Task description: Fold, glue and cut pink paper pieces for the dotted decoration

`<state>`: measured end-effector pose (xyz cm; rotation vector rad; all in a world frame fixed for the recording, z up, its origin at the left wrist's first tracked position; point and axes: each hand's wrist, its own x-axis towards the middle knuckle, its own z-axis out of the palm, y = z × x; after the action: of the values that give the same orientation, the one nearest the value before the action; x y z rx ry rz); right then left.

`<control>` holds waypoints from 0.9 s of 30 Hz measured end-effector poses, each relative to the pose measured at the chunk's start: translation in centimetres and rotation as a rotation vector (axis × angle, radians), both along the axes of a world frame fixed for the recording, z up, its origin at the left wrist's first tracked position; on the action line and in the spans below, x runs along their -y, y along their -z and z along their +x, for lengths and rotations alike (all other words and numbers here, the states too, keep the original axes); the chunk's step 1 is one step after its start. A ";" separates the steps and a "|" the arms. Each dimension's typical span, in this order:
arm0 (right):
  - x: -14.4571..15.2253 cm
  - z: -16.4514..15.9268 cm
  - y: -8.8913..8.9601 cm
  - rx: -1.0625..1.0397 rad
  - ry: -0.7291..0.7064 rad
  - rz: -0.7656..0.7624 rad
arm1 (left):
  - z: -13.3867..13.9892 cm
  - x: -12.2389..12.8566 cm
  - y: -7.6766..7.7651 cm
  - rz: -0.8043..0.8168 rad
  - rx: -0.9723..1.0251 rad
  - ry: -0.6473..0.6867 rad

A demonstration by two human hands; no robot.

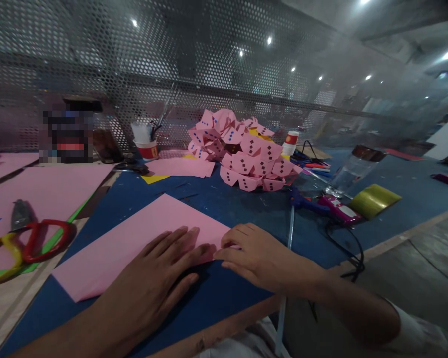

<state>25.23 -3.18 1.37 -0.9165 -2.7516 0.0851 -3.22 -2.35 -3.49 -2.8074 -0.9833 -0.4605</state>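
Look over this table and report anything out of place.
The pale stick passes beneath the right wrist and juts past the near edge of the table. That looks odd, since it could easily get knocked. No spill stands out.

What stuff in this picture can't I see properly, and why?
All in the head view:
Part of the pink sheet: hidden under the left hand.
The sheet's right end: partly covered by the right hand.
The red and yellow scissors: cut off by the left edge.
Whatever lies behind the pixelated patch: blurred out.
Markings on the purple gadget: too small and blurry.
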 end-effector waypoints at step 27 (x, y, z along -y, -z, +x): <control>-0.1 0.0 0.1 0.013 -0.059 0.079 | 0.5 0.6 -1.7 -0.187 0.064 0.068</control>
<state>25.28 -3.04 1.23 -0.8181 -2.7728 -0.0198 -2.71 -2.98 -1.83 -3.0184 -0.9947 -0.4933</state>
